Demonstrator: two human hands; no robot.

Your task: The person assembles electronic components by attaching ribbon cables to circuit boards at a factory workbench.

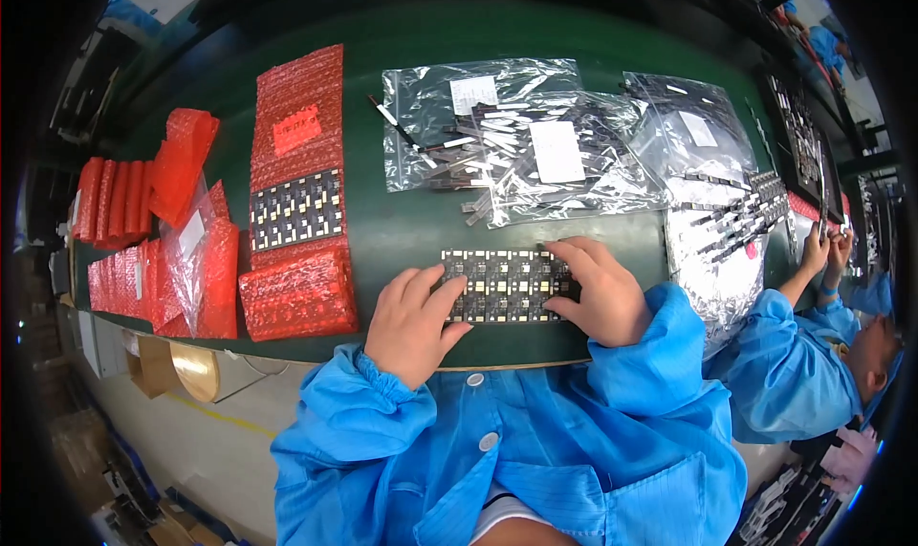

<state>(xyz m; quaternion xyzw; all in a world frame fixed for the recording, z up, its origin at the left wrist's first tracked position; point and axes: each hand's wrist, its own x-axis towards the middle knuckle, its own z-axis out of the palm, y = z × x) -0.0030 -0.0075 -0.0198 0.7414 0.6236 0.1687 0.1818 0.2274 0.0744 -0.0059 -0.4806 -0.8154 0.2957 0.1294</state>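
A black circuit board panel [502, 288] with rows of white and pale yellow parts lies flat on the green table in front of me. My left hand [413, 318] grips its left end, the index fingertip on the panel and the thumb by the near corner. At the other end, my right hand [602, 293] holds it between the thumb, which rests on the board, and the fingers at the far edge. A similar board panel [296, 209] lies on red bubble wrap [298, 92] to the left, above a rolled red bundle [296, 295].
Clear bags [430, 87] full of dark and white strips lie beyond my hands. More red bubble-wrap packs [120, 202] sit at the far left. At right, narrow board strips [736, 211] rest on a silvery bag [717, 269], near a co-worker's hands [818, 254] and a black tray [803, 135].
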